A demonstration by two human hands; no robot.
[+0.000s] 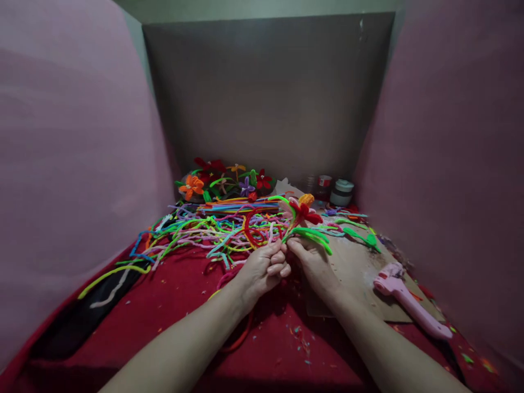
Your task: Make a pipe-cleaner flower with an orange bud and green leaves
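Observation:
A pipe-cleaner flower bunch (307, 214) with red, yellow and pale pink blooms and green leaves stands up between my two hands. My left hand (268, 266) is closed round the lower stems, its fingers curled in. On the right side of the stems, my right hand (311, 265) pinches with thumb and forefinger just under a bright green leaf (313, 236). The stem ends are hidden in the fingers. Loose pipe cleaners (229, 232) in many colours lie in a tangle right behind my hands.
A cardboard sheet (356, 273) lies to the right with a pink glue gun (411, 300) on it. Finished flowers (191, 186) stand at the back left. A lidded jar (341, 192) is at the back right. Scraps litter the red cloth (164, 322); pink walls (73, 136) rise on both sides.

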